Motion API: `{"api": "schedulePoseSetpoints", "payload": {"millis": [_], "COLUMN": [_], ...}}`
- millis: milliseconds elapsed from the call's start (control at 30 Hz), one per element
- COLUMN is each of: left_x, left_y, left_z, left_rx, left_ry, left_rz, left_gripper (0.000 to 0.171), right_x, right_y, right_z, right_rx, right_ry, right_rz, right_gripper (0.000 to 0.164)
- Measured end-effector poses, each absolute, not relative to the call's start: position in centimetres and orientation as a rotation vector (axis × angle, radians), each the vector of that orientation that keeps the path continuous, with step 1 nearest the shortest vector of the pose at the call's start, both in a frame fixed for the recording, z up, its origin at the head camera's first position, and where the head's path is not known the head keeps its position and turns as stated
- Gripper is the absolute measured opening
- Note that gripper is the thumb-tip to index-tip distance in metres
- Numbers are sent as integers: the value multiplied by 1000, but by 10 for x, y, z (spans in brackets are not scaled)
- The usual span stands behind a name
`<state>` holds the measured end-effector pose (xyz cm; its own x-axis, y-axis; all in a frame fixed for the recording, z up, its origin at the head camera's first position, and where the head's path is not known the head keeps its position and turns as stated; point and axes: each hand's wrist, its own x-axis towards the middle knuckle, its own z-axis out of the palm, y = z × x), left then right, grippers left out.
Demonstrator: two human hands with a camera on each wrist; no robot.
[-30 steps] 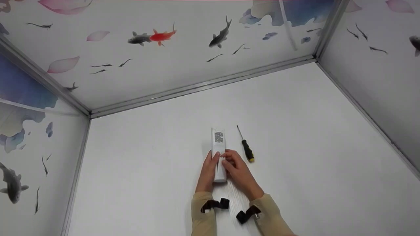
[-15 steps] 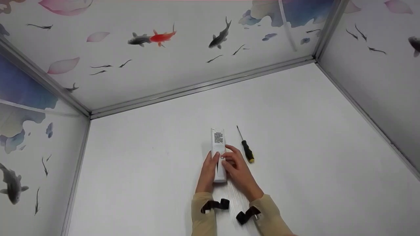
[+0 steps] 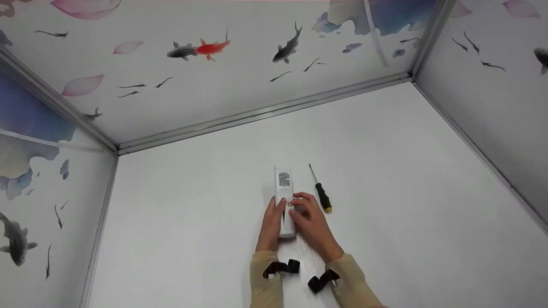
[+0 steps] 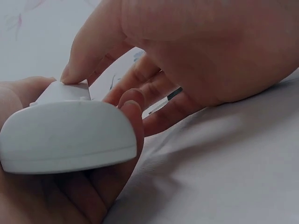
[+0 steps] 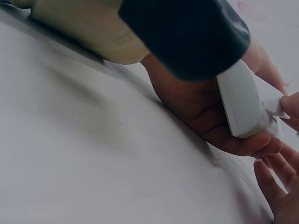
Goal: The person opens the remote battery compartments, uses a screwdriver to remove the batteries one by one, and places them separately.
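A white plastic handset shaped like a remote control [image 3: 284, 193] lay back side up in a person's left hand [image 3: 268, 224], at the near-middle of a smooth white tabletop [image 3: 385, 171]. The left fingers curled beneath the handset, and the left thumb rested on its back. The right hand [image 3: 314, 220] held its thumb and forefinger close together, pinching a narrow white plastic cover [image 3: 289, 219] set in the handset's back; its other fingers were spread loosely to the side. The cover stood tilted, with a dark gap along its left side, and did not look fully apart from the body.

The step in hand seemed to be working this cover. Done well, it probably called for a firm left grip, a light pinch at the cover's raised end, and even, gentle force without twisting, since thin plastic tabs could snap.

The handset's long axis ran away from the person, almost straight, its far end leaning slightly left. The end with a square black-and-white printed code [image 3: 284, 179] pointed away; the plain rounded end faced the person. To its right, apart from both hands, lay a screwdriver with a black, yellow-ended handle and slim shaft [image 3: 323, 196], its tip also pointing away.
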<state>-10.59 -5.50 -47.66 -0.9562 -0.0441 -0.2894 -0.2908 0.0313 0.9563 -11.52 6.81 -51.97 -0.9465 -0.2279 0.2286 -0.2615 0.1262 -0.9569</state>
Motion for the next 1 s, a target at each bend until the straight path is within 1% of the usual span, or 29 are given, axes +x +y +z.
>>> {"api": "schedulePoseSetpoints", "payload": {"millis": [33,100,167,300,433,533,633,700,933,1000], "left_x": [-115,-129,-134,-135,-134,-134,-135,-135,-133,-133], "left_y": [-60,-70,-72,-70,-69,-70,-70,-70,-71,-71], "left_z": [-503,-544,-558,-566,-563,-562,-562,-562,-563,-563], "left_rx": [-346,-294,-275,-273,-324,-349,-338,-335,-369,-367], "left_ry": [2105,2085,2071,2064,2057,2055,2051,2036,2034,2042], "left_rz": [2021,2008,2039,2093,2073,2048,2053,2063,2042,2039], "left_gripper": [70,69,69,65,68,70,67,64,78,78], "right_x": [-120,-128,-128,-129,-124,-120,-118,-117,-126,-126], "right_y": [66,60,60,63,64,64,65,65,65,65], "right_z": [-537,-565,-570,-569,-553,-541,-539,-540,-571,-570], "right_rx": [446,343,329,363,372,347,289,257,222,224], "right_ry": [-2354,-2323,-2318,-2346,-2356,-2340,-2345,-2339,-2284,-2290], "right_rz": [1985,1939,1929,1923,1932,1970,2025,2080,2164,2158], "right_gripper": [17,15,15,17,17,17,19,21,28,28]}}
